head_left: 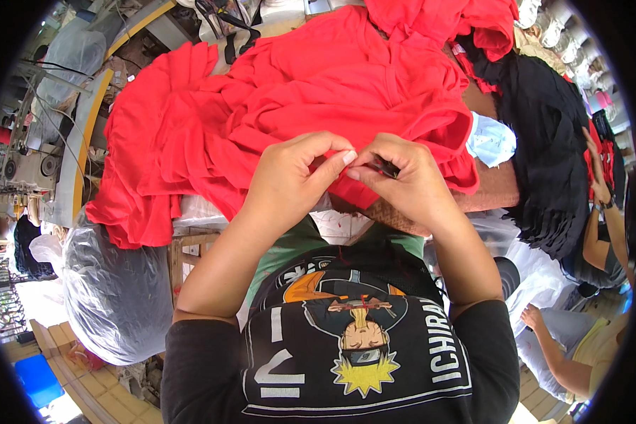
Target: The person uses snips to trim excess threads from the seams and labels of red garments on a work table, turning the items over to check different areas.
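Red garments lie in a loose, folded heap in front of me. Over the near edge of the heap, my left hand is closed in a pinch, thumb against index finger. What sits between those fingertips is too small to make out. My right hand is closed too, its fingertips meeting the left ones. A small dark object shows inside the curl of its fingers, mostly hidden, so its kind is unclear. Red cloth hangs just below both hands.
A brown padded surface carries the heap. Black fringed cloth drapes at the right, beside a pale blue piece. A filled clear plastic bag stands at the left. Other people's arms show at the far right.
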Action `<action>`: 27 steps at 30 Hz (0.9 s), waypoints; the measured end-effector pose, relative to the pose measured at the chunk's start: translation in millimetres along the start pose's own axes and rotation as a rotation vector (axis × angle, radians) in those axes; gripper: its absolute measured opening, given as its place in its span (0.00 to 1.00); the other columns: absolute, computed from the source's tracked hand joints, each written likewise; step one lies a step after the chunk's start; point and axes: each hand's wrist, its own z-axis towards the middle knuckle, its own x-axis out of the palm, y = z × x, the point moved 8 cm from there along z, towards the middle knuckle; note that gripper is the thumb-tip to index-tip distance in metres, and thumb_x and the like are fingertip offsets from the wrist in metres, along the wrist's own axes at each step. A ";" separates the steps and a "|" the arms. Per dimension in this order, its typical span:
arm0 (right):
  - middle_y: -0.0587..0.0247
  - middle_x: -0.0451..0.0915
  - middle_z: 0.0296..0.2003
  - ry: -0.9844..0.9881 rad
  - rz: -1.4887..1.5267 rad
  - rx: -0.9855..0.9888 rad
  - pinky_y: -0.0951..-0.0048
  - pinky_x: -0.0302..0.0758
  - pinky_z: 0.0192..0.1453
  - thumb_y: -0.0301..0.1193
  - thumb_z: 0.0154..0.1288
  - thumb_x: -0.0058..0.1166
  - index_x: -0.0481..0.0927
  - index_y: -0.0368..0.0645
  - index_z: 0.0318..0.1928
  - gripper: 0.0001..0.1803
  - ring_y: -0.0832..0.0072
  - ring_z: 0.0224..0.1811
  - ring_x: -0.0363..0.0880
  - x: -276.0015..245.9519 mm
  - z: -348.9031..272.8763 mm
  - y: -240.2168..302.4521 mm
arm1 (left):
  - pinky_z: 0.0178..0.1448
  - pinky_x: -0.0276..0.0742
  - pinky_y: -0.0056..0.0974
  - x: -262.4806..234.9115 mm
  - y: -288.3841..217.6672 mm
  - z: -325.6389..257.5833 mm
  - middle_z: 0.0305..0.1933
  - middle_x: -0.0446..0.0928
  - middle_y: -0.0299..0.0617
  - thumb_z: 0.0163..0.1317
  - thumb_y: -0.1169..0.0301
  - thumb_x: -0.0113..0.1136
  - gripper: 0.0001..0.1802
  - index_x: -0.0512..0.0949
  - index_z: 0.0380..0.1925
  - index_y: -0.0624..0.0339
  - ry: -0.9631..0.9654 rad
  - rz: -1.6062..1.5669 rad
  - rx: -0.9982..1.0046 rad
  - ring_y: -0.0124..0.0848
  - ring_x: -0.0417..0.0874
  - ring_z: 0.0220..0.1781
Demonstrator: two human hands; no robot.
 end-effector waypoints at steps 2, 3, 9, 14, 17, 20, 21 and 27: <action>0.59 0.78 0.28 -0.029 -0.089 -0.042 0.73 0.72 0.35 0.23 0.58 0.62 0.80 0.35 0.35 0.06 0.72 0.29 0.76 -5.5 2.8 6.3 | 0.35 0.74 0.24 -0.4 -4.8 2.2 0.35 0.82 0.34 0.68 0.70 0.57 0.08 0.80 0.40 0.64 -0.010 0.069 -0.051 0.18 0.79 0.31; 0.55 0.79 0.28 -0.040 -0.132 -0.051 0.70 0.74 0.35 0.24 0.58 0.61 0.80 0.34 0.35 0.07 0.67 0.29 0.80 -7.2 2.5 6.7 | 0.35 0.73 0.24 1.8 -2.8 3.3 0.33 0.81 0.34 0.68 0.70 0.57 0.08 0.79 0.40 0.64 -0.012 -0.016 -0.066 0.18 0.78 0.31; 0.52 0.79 0.27 -0.104 -0.184 -0.066 0.70 0.74 0.33 0.23 0.55 0.59 0.80 0.36 0.36 0.07 0.62 0.27 0.80 -10.8 -5.3 8.9 | 0.35 0.74 0.25 3.4 -2.2 3.4 0.37 0.83 0.37 0.68 0.70 0.56 0.08 0.78 0.41 0.64 -0.058 -0.044 -0.095 0.20 0.82 0.33; 0.51 0.80 0.29 -0.144 -0.226 -0.145 0.67 0.76 0.34 0.22 0.53 0.58 0.78 0.37 0.37 0.09 0.58 0.30 0.81 -13.9 -6.3 7.4 | 0.38 0.76 0.26 4.9 5.3 3.1 0.31 0.84 0.38 0.64 0.69 0.61 0.09 0.82 0.39 0.64 -0.078 -0.059 -0.056 0.20 0.83 0.33; 0.50 0.80 0.30 -0.134 -0.260 -0.175 0.64 0.76 0.35 0.20 0.53 0.56 0.77 0.38 0.39 0.10 0.54 0.32 0.81 -14.7 -5.4 8.4 | 0.42 0.77 0.26 5.9 6.9 4.5 0.36 0.84 0.37 0.63 0.73 0.63 0.09 0.83 0.40 0.66 -0.026 0.023 -0.085 0.21 0.82 0.36; 0.50 0.80 0.30 -0.147 -0.265 -0.163 0.62 0.76 0.35 0.20 0.53 0.56 0.76 0.38 0.39 0.10 0.51 0.34 0.81 -15.8 -6.1 8.7 | 0.43 0.76 0.26 9.4 5.1 3.3 0.35 0.84 0.37 0.60 0.74 0.65 0.08 0.84 0.38 0.66 -0.003 0.070 -0.104 0.20 0.81 0.36; 0.50 0.80 0.30 -0.139 -0.286 -0.166 0.61 0.76 0.35 0.20 0.53 0.56 0.76 0.39 0.38 0.10 0.51 0.34 0.81 -14.6 -6.7 10.8 | 0.43 0.76 0.26 10.2 4.0 2.7 0.35 0.84 0.37 0.60 0.75 0.65 0.08 0.84 0.38 0.65 -0.002 0.098 -0.106 0.20 0.81 0.36; 0.55 0.80 0.34 -0.079 -0.464 -0.243 0.61 0.76 0.35 0.26 0.55 0.61 0.76 0.41 0.36 0.09 0.53 0.35 0.80 -8.8 -8.6 28.6 | 0.43 0.76 0.26 13.2 -1.7 0.9 0.33 0.84 0.37 0.59 0.77 0.64 0.08 0.83 0.39 0.65 -0.015 0.201 -0.023 0.19 0.81 0.37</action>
